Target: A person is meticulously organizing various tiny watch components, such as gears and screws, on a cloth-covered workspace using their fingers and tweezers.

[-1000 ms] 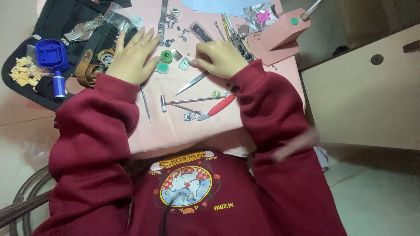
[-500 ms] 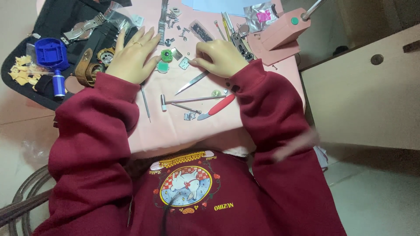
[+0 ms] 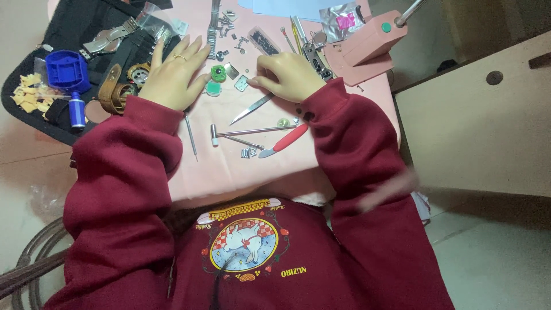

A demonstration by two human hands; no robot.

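Note:
My left hand [image 3: 172, 74] lies flat on the pink mat [image 3: 229, 166] with its fingers spread and a ring on one finger; it holds nothing. Just right of it sit a small green round part [image 3: 218, 73] and a teal part [image 3: 213, 88]. My right hand [image 3: 290, 74] rests with its fingers curled, the fingertips beside a small square silver part [image 3: 241, 84]. Steel tweezers [image 3: 249, 109] stick out from under this hand; whether it grips anything is hidden.
A small hammer [image 3: 247, 132], a red-handled tool [image 3: 284, 140] and a thin pin tool [image 3: 191, 136] lie near the mat's front. A black tool case [image 3: 86, 34] at left holds a blue holder [image 3: 67, 70] and a brown strap [image 3: 112, 86]. A pink block stand [image 3: 367, 43] and a wooden cabinet [image 3: 482, 115] are at right.

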